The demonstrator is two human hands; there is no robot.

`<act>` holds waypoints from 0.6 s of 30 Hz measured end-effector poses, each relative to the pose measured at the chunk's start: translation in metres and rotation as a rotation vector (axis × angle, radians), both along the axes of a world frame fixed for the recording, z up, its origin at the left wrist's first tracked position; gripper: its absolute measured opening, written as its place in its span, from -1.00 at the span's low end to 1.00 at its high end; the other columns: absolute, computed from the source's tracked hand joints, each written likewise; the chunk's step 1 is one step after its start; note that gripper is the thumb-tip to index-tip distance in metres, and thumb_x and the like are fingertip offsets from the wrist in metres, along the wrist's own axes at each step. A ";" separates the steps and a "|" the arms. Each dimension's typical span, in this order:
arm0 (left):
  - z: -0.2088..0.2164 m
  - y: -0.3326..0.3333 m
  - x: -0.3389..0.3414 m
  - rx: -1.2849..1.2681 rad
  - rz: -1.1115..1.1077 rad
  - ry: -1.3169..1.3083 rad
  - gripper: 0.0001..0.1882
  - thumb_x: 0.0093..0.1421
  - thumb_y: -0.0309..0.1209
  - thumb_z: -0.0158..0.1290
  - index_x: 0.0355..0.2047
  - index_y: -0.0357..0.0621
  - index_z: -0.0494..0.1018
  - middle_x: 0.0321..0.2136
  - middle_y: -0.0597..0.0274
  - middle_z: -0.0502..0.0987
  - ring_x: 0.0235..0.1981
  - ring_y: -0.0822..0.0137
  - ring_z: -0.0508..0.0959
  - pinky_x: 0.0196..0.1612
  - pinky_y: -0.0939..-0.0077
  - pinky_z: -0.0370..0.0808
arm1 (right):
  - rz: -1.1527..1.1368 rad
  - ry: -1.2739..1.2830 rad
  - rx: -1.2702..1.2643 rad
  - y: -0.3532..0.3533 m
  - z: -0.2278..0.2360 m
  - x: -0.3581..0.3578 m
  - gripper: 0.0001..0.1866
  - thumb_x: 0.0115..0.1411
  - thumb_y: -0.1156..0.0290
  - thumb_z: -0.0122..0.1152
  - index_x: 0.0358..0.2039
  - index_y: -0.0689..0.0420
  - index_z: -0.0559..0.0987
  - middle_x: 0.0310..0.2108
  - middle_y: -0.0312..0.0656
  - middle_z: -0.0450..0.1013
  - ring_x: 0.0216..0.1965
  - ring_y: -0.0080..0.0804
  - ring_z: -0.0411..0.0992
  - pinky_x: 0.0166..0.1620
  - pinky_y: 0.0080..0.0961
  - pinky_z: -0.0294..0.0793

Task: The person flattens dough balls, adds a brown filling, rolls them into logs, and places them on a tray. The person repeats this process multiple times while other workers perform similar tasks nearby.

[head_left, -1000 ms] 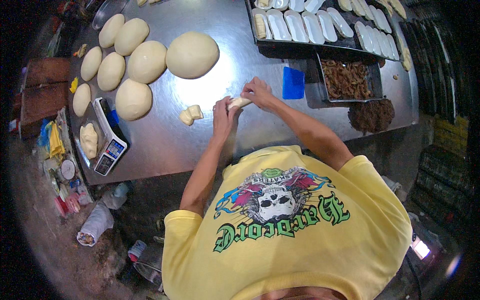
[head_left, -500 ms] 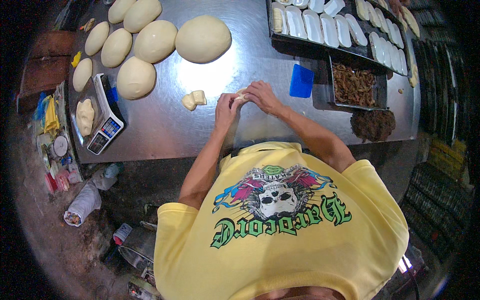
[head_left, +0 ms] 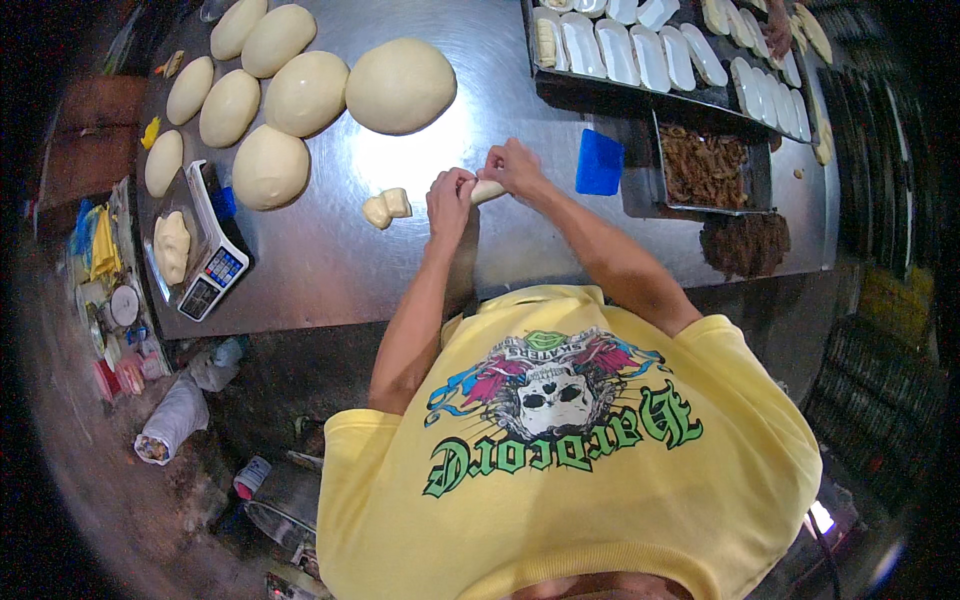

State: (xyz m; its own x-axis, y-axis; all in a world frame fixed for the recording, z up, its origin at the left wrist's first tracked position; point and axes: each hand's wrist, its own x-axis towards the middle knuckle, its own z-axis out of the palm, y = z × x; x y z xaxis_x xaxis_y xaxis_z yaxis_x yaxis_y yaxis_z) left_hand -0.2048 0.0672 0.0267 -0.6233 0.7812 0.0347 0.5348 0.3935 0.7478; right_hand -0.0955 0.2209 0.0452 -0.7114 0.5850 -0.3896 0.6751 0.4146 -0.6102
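A small pale roll of dough (head_left: 487,191) lies between my hands on the steel table (head_left: 500,250). My left hand (head_left: 449,198) has its fingers closed at the roll's left end. Just above the roll, my right hand (head_left: 514,168) is closed in a pinch at the dough's upper edge; its fingertips are partly hidden. To the left of my hands sit two small cut lumps of dough (head_left: 386,207), touching each other. A blue flat scraper (head_left: 600,162) lies to the right of my right hand.
Several large dough balls (head_left: 401,86) rest at the far left. A digital scale (head_left: 215,270) bears a dough lump (head_left: 172,247). At right are a pan of brown shredded filling (head_left: 705,168), a filling heap (head_left: 745,244) and a dark tray (head_left: 640,95) of white liners. Another person's hand (head_left: 779,30) shows beyond.
My right hand has lifted slightly away from the left and drawn its fingers in, baring more of the dough roll. The whole view has shifted slightly.
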 end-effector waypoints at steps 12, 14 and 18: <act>0.016 0.020 -0.008 -0.299 -0.344 0.254 -0.72 0.25 -0.10 0.16 -0.27 -0.01 0.63 -0.34 0.13 0.60 -0.23 0.03 0.56 -0.12 0.05 0.41 | 0.274 0.129 -0.076 0.024 -0.011 0.035 -0.67 0.11 0.06 0.41 -0.19 -0.04 0.72 -0.07 -0.14 0.39 -0.01 -0.15 0.33 0.09 -0.23 0.33; 0.025 0.033 -0.013 -0.456 -0.374 0.346 -0.67 0.21 -0.05 0.19 -0.25 -0.05 0.62 -0.30 0.11 0.59 -0.23 0.01 0.59 -0.16 -0.04 0.46 | 0.034 -0.077 -0.010 0.020 -0.021 0.019 -0.65 0.03 0.00 0.45 -0.25 -0.08 0.71 -0.03 -0.14 0.35 0.04 -0.10 0.29 0.10 -0.14 0.28; 0.020 0.039 -0.017 -0.345 -0.207 0.459 -0.62 0.19 0.02 0.20 -0.25 -0.02 0.59 -0.23 0.06 0.56 -0.19 -0.01 0.57 -0.16 -0.05 0.44 | -0.144 -0.110 0.183 0.014 -0.013 0.002 -0.62 -0.09 -0.06 0.50 -0.37 -0.12 0.66 -0.01 -0.17 0.30 0.11 -0.05 0.21 0.13 -0.03 0.19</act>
